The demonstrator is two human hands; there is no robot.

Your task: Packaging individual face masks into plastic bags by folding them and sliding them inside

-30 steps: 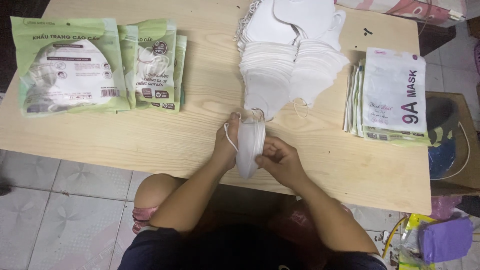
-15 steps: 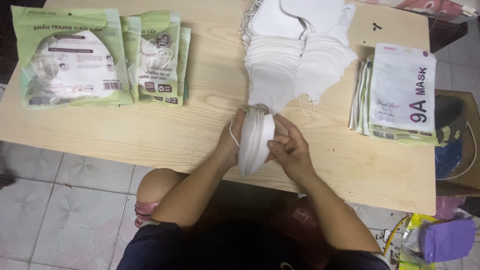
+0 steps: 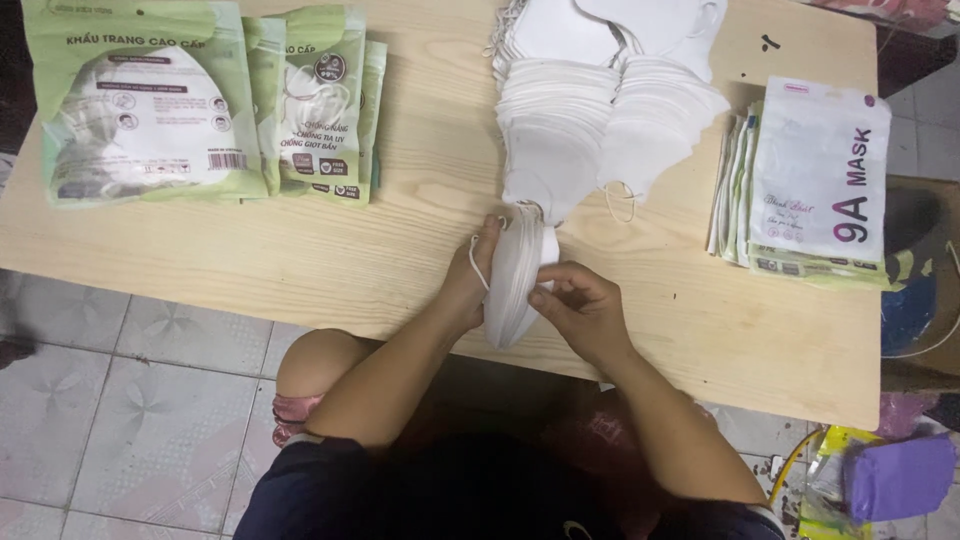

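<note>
A thick bundle of white folded face masks (image 3: pixel 516 275) stands on edge near the front of the wooden table (image 3: pixel 400 250). My left hand (image 3: pixel 474 270) grips its left side, with an ear loop curling over my fingers. On the bundle's right edge my right hand (image 3: pixel 580 308) pinches it with thumb and fingertips. Just behind it lie two fanned stacks of loose white masks (image 3: pixel 590 120), the nearest tip touching the bundle's top.
Green-and-clear mask packets (image 3: pixel 150 105) lie at the table's left. A pile of flat white pouches (image 3: pixel 815 185) sits at the right edge. Beyond the right side are a dark bin (image 3: pixel 915 270) and a purple object (image 3: pixel 900 475) on the tiled floor.
Both hands turned the bundle upright and squeezed it narrower. My right hand shifted from underneath to the bundle's right edge. The camera view moved slightly closer.
</note>
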